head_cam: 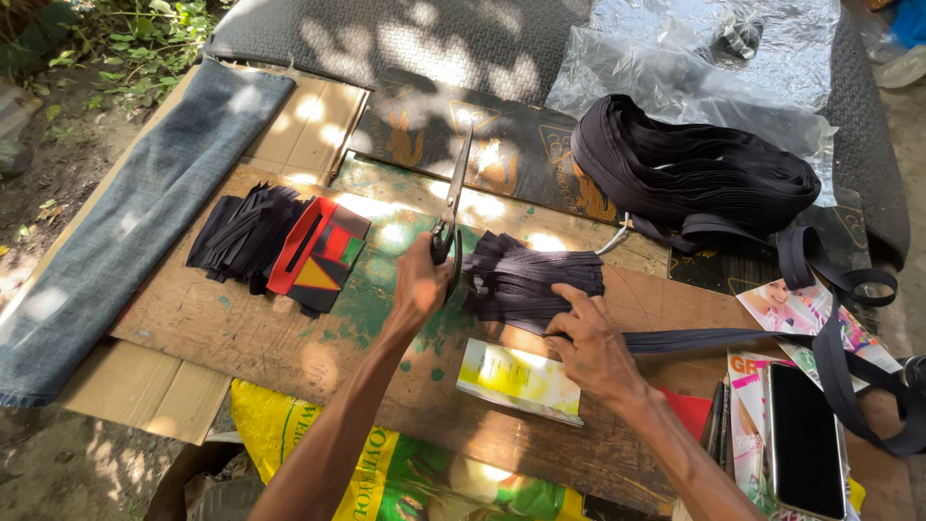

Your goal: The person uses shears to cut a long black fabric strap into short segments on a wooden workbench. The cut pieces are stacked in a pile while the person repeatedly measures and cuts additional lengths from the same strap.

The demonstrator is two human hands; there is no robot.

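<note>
My left hand (417, 286) grips the handles of long scissors (453, 198), blades pointing away over the board. Just to its right lies a pile of short black strap pieces (526, 275). My right hand (590, 345) presses flat on the near edge of that pile and on a long black strap (709, 338) running off to the right. A big coil of the same black strap (690, 169) sits at the back right.
A worn wooden board (280, 338) is the work surface. On its left lie cut black strips (241, 232) and a red patterned pouch (320, 253). A folded denim piece (125, 232), a yellow-green booklet (521, 378), magazines (786, 314), a phone (803, 439) and clear plastic sheeting (714, 68) surround it.
</note>
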